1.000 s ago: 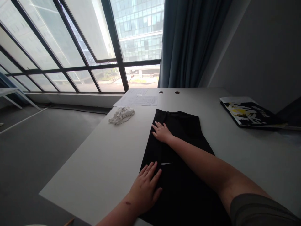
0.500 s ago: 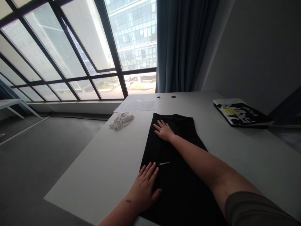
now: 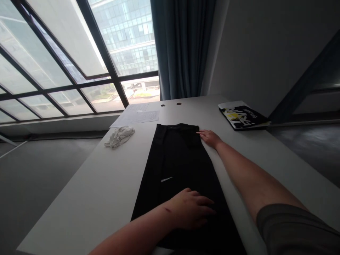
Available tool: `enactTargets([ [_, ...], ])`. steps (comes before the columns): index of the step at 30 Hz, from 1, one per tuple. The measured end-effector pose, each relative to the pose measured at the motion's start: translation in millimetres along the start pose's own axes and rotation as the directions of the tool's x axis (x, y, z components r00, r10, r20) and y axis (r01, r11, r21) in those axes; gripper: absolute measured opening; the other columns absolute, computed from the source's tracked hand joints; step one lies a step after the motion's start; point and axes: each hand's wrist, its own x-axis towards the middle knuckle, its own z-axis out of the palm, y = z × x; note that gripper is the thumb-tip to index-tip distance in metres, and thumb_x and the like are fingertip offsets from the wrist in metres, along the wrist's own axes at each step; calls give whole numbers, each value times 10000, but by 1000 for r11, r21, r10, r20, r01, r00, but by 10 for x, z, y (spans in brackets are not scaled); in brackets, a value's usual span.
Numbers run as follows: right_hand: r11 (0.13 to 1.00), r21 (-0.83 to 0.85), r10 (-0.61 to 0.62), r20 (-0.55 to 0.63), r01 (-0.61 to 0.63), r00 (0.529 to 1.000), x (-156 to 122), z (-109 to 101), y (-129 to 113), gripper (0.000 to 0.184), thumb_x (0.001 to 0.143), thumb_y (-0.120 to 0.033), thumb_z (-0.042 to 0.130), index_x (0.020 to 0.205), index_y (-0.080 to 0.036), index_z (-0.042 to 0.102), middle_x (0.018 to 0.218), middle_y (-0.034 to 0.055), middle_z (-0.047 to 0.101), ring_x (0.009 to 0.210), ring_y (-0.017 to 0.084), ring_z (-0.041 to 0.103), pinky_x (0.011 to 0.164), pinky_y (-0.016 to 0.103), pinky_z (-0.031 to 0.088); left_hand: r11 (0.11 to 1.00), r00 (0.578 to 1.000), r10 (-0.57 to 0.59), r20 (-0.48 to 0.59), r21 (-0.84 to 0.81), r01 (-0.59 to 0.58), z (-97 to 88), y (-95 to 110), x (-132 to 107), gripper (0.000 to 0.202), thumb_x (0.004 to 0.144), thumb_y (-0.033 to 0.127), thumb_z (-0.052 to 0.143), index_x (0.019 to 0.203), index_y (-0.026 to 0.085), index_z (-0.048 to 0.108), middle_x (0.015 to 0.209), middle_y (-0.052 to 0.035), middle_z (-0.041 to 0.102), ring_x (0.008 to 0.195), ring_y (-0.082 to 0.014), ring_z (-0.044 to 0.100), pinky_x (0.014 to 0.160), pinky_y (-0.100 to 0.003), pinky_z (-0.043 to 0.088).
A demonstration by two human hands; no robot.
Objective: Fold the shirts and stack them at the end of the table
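A folded black garment [image 3: 175,159] lies lengthwise on the white table, with a small white logo [image 3: 166,179] on it. My left hand [image 3: 191,209] rests palm down on its lower part, holding nothing, with the fingers pointing right. My right hand [image 3: 209,138] lies mostly on the bare tabletop, its fingertips at the garment's upper right edge. It grips nothing that I can see. The garment's lower end is partly hidden behind my left forearm.
Left of the garment lies a crumpled white cloth [image 3: 119,137], and loose papers [image 3: 136,116] lie beyond it. A black and yellow magazine [image 3: 241,115] sits at the far right of the white table [image 3: 87,191]. Two small round holes [image 3: 170,104] mark the far end.
My right hand has moved off the garment's top to its right edge. My left hand has turned and slid lower on the cloth. The whole scene has shifted left in view.
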Motion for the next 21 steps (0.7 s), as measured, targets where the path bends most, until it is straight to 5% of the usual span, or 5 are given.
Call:
enactTargets([
  [4, 1000, 2, -16, 44, 16, 999, 47, 1, -106, 468, 1058, -289, 403, 1458, -198, 628, 1534, 65, 568, 1450, 194, 474, 1256, 374, 306, 970, 966, 226, 126, 66, -236, 24, 181, 536, 425, 1029, 382, 539, 1449, 330, 580, 1569, 44, 534, 1108, -202, 680, 898, -385, 534],
  [8, 997, 70, 34, 65, -38, 997, 63, -16, -85, 455, 1070, -307, 416, 1468, -218, 618, 1549, 36, 555, 1477, 180, 442, 1277, 370, 271, 961, 946, 248, 208, 71, -268, 36, 257, 698, 339, 1013, 344, 566, 1341, 311, 646, 1193, -6, 728, 963, -197, 717, 793, -365, 519],
  [11, 992, 110, 56, 58, -62, 997, 79, -5, -83, 434, 1072, -318, 430, 1445, -242, 639, 1542, 19, 564, 1487, 169, 431, 1280, 362, 267, 963, 949, 224, 221, 98, -251, 17, 275, 671, 206, 981, 309, 608, 1161, 280, 701, 1065, -17, 719, 896, -197, 717, 747, -350, 499],
  [17, 971, 216, 105, -2, -103, 994, 169, -15, -208, 459, 1082, -246, 337, 1404, -197, 661, 1507, 51, 595, 1458, 151, 467, 1260, 340, 302, 971, 966, 203, 159, 95, -220, -84, 295, 423, 201, 930, 319, 646, 1120, 255, 663, 1279, -30, 649, 812, -171, 683, 696, -360, 487],
  [21, 956, 283, 99, -63, -77, 993, 327, -57, -456, 516, 1104, -261, 238, 1435, -199, 629, 1443, 72, 644, 1388, 173, 539, 1210, 364, 375, 988, 980, 134, 149, 61, -144, -205, 287, 129, 120, 911, 267, 665, 1018, 232, 623, 1119, -21, 680, 890, -185, 666, 786, -358, 497],
])
